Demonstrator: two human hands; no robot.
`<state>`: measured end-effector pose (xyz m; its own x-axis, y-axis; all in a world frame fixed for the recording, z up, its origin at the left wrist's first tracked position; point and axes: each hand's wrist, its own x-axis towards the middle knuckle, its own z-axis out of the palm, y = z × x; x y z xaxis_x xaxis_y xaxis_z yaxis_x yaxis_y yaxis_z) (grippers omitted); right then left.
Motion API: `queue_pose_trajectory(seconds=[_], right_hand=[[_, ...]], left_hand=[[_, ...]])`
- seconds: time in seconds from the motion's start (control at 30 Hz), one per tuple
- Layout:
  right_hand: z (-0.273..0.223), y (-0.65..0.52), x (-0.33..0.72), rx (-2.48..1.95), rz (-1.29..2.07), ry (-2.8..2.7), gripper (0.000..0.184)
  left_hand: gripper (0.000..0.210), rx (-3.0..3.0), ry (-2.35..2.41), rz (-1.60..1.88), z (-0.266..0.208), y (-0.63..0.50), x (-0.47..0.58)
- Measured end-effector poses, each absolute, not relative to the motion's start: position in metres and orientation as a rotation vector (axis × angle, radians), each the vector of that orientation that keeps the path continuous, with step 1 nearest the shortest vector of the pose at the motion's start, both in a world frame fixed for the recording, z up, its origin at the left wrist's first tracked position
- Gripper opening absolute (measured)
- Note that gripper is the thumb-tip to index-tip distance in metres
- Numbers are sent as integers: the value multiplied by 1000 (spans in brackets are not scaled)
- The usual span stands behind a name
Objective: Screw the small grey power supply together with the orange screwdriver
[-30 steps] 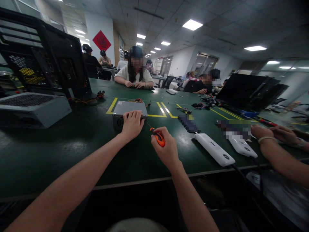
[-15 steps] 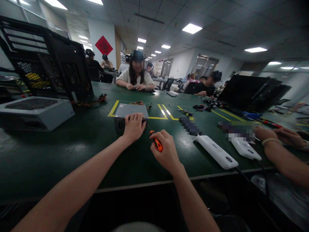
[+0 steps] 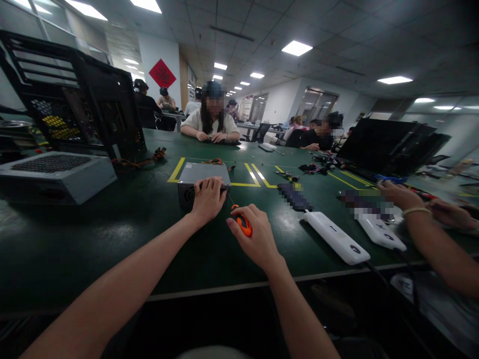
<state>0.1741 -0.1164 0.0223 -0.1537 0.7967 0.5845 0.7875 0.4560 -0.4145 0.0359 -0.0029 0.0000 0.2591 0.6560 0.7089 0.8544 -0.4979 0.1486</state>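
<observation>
A grey power supply unit stands on the green table in front of me, its dark fan side facing me. My left hand grips its upper front edge, fingers bent over the top near the right corner. In my right hand is a screwdriver with an orange and black handle. The thumb is lifted off the handle, while the other fingers lie over it. The thin shaft points up and left toward the unit's right front corner; I cannot tell whether its tip touches.
A second power supply lies at left, before an open black computer case. White power banks sit at right, near a co-worker's hands. Another person sits opposite. Loose cables lie farther back.
My right thumb has moved away from the screwdriver handle, down and left, and the grip has loosened. My left hand stays on the power supply. The co-worker's near hand has moved up and left.
</observation>
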Motion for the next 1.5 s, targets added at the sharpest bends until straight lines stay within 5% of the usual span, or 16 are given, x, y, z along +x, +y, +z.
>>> queue_pose_trajectory(seconds=[1.5], right_hand=[[18,-115,175,-1348,-60,-1949,11]], left_hand=[[24,-2264,-1412,-1070,2,-4,36]])
